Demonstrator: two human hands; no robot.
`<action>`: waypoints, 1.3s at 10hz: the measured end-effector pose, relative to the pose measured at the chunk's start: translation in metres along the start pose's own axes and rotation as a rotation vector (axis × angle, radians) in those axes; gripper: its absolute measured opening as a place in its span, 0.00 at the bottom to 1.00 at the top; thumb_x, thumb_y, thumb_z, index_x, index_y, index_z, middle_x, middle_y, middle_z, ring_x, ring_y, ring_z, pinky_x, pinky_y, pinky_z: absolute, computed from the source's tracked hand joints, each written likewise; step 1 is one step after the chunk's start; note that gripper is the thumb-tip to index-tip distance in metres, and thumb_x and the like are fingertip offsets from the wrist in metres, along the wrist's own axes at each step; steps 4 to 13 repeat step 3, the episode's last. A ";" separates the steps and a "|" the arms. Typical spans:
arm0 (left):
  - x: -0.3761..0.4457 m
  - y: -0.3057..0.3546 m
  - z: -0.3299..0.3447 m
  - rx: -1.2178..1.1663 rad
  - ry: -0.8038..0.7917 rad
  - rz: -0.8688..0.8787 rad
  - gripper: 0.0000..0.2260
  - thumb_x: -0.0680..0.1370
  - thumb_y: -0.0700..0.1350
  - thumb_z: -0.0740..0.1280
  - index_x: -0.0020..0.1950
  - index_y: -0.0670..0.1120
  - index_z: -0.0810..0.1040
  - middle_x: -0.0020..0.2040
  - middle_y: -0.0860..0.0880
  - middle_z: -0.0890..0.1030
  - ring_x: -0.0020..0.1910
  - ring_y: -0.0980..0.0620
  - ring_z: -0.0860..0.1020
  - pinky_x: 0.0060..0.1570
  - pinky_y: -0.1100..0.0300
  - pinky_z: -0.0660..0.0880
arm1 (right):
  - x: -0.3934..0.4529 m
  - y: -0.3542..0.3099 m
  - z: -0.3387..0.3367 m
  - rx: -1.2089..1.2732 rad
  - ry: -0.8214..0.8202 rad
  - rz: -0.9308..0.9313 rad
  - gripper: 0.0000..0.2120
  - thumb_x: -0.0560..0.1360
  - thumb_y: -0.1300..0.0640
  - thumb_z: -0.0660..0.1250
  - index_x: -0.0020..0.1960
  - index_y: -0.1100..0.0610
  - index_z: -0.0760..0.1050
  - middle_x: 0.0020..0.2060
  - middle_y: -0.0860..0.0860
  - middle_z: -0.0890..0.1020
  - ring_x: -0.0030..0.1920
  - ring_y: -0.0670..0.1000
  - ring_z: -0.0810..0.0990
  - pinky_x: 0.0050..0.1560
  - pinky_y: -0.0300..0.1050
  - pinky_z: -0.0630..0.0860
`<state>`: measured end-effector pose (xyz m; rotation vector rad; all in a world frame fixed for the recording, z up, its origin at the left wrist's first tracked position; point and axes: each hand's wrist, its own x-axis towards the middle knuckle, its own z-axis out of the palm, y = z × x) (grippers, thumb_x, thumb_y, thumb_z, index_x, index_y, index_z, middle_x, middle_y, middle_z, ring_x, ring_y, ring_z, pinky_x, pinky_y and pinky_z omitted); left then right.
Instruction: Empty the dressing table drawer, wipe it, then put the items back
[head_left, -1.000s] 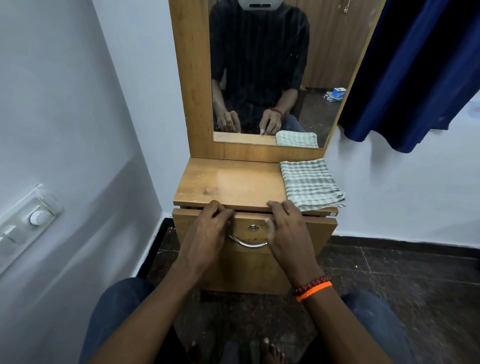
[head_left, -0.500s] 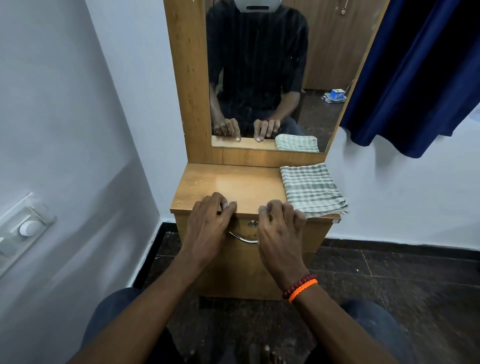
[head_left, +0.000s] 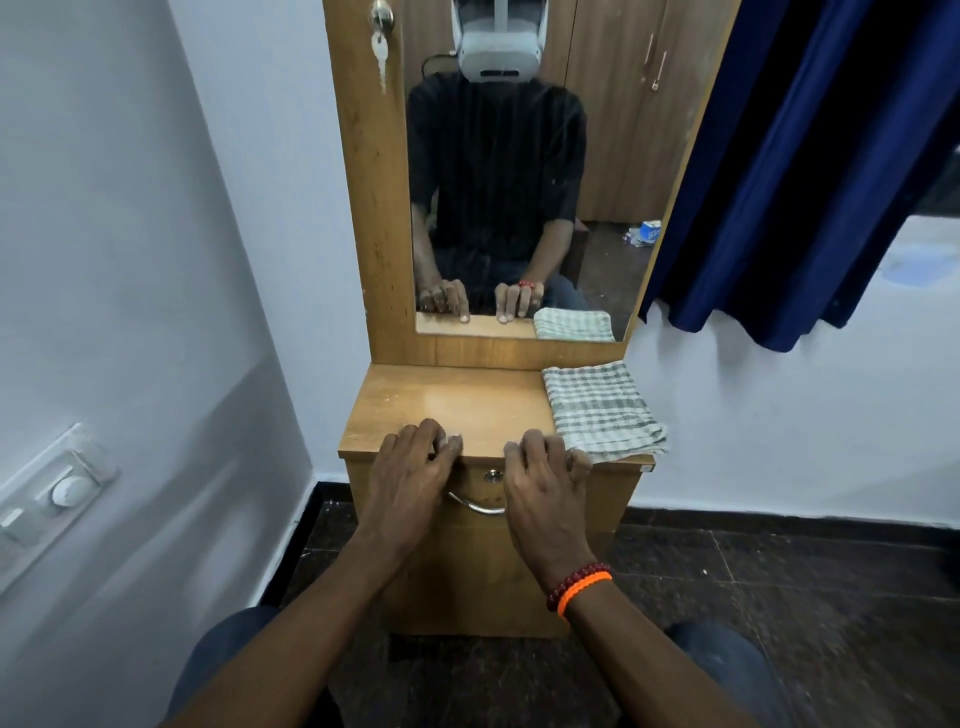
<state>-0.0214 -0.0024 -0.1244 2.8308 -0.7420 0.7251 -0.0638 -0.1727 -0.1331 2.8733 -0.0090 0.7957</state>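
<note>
The wooden dressing table (head_left: 457, 405) stands against the wall, and its drawer (head_left: 483, 571) sits flush under the top. My left hand (head_left: 410, 478) and my right hand (head_left: 545, 493) lie flat against the drawer front, fingertips resting on the front edge of the tabletop, holding nothing. Between them show a curved metal handle (head_left: 478, 506) and a small round lock (head_left: 492, 475). A folded green-and-white checked cloth (head_left: 602, 410) lies on the right side of the tabletop. The drawer's inside is hidden.
A tall mirror (head_left: 613, 156) rises behind the tabletop, with a key (head_left: 381, 31) hanging on its wooden frame. A dark blue curtain (head_left: 805, 156) hangs at the right. A switch panel (head_left: 57, 493) is on the left wall. Dark tiled floor (head_left: 779, 597) surrounds my knees.
A second ago the drawer stood slightly out with my fingers over its top edge. It has slid in flush, and my hands have moved forward with it.
</note>
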 end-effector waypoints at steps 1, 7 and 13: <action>0.002 0.004 -0.012 -0.007 -0.046 0.040 0.24 0.66 0.46 0.82 0.60 0.47 0.79 0.50 0.47 0.78 0.45 0.51 0.75 0.40 0.60 0.75 | -0.002 0.001 -0.015 0.057 -0.075 -0.012 0.13 0.70 0.62 0.62 0.53 0.56 0.77 0.49 0.54 0.74 0.51 0.57 0.73 0.51 0.57 0.65; 0.013 0.007 -0.045 -0.101 0.101 0.063 0.28 0.71 0.48 0.76 0.69 0.45 0.75 0.62 0.43 0.81 0.52 0.45 0.83 0.48 0.56 0.81 | 0.003 0.005 -0.040 0.196 0.031 -0.023 0.21 0.78 0.49 0.63 0.66 0.57 0.78 0.56 0.54 0.80 0.58 0.57 0.80 0.63 0.56 0.64; 0.013 0.007 -0.045 -0.101 0.101 0.063 0.28 0.71 0.48 0.76 0.69 0.45 0.75 0.62 0.43 0.81 0.52 0.45 0.83 0.48 0.56 0.81 | 0.003 0.005 -0.040 0.196 0.031 -0.023 0.21 0.78 0.49 0.63 0.66 0.57 0.78 0.56 0.54 0.80 0.58 0.57 0.80 0.63 0.56 0.64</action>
